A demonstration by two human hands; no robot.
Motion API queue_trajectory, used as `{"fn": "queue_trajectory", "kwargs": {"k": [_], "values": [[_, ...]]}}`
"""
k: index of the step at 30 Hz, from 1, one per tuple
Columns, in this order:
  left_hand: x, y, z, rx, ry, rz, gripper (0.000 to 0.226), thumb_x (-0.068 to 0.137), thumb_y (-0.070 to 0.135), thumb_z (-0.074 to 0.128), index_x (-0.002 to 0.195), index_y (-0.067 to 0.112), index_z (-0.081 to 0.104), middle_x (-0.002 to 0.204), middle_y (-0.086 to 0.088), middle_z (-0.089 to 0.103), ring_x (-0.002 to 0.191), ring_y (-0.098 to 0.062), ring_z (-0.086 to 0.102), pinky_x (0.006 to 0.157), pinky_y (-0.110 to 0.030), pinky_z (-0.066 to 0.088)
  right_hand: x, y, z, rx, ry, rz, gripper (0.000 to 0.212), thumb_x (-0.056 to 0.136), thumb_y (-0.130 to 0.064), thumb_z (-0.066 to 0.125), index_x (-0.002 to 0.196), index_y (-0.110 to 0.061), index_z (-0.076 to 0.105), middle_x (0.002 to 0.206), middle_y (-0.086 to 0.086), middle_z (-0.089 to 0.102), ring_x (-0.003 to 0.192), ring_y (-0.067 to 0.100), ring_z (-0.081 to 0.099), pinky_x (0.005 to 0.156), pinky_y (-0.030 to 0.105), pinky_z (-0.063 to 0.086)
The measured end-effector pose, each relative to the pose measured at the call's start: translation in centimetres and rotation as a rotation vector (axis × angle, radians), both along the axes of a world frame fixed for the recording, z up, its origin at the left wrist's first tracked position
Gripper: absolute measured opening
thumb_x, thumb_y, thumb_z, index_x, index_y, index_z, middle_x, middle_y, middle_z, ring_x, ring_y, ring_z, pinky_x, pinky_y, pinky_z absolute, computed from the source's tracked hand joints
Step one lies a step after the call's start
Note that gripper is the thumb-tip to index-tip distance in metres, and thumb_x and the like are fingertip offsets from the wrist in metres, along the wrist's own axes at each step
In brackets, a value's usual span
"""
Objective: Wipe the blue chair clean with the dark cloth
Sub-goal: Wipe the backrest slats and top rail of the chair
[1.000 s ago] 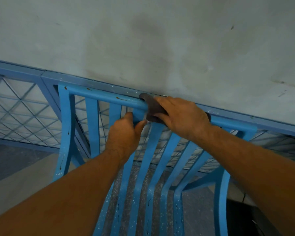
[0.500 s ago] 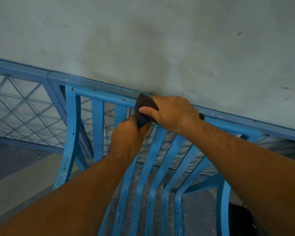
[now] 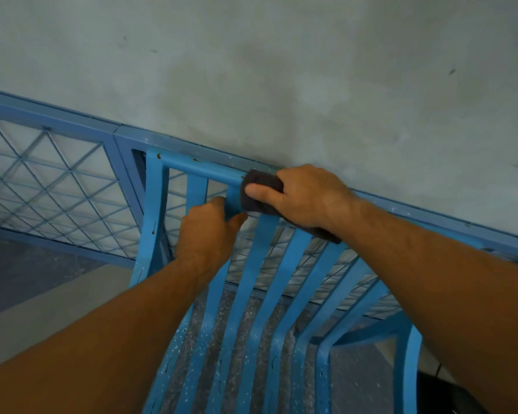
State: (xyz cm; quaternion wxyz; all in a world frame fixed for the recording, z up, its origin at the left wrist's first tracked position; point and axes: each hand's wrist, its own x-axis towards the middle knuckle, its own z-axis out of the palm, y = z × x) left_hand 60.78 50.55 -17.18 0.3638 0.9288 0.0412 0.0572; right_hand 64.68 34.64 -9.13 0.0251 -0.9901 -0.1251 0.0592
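The blue chair (image 3: 253, 282) stands below me, its slatted back against a railing, paint flecked with white specks and a few rust marks. My right hand (image 3: 304, 197) grips the dark cloth (image 3: 256, 192) wrapped over the chair's top rail, thumb lying across the cloth. The cloth's far end (image 3: 326, 234) pokes out under my wrist. My left hand (image 3: 208, 231) curls around a back slat just below the rail, next to the cloth.
A blue metal railing (image 3: 72, 127) with diamond mesh (image 3: 48, 186) runs behind the chair along a grey, stained wall (image 3: 281, 70). Grey floor (image 3: 27, 309) lies to the left. A dark object (image 3: 443, 392) sits at the lower right.
My right hand has slid the cloth leftward along the top rail and curled it further over the rail. The left hand keeps its hold on the slat.
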Motion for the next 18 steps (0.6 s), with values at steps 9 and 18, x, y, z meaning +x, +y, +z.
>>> {"fn": "queue_trajectory", "kwargs": {"k": [9, 18], "values": [[-0.4, -0.1, -1.6, -0.156, -0.061, 0.032, 0.027, 0.088, 0.042, 0.065, 0.099, 0.017, 0.067, 0.081, 0.003, 0.069, 0.073, -0.014, 0.064, 0.066, -0.031, 0.053, -0.9, 1.0, -1.1, 0.057, -0.199, 0.151, 0.050, 0.097, -0.059, 0.032, 0.121, -0.021, 0.055, 0.103, 0.001, 0.067, 0.082, 0.022, 0.060, 0.071, 0.034, 0.046], [-0.3, 0.1, -1.5, -0.140, -0.016, 0.041, 0.023, 0.088, 0.041, 0.065, 0.088, 0.018, 0.063, 0.066, 0.006, 0.059, 0.058, -0.008, 0.053, 0.049, -0.019, 0.033, 1.5, 3.3, 0.0, 0.102, 0.063, 0.038, 0.067, 0.085, -0.079, 0.028, 0.083, -0.020, 0.060, 0.074, -0.003, 0.060, 0.066, 0.016, 0.057, 0.058, 0.033, 0.045]]}}
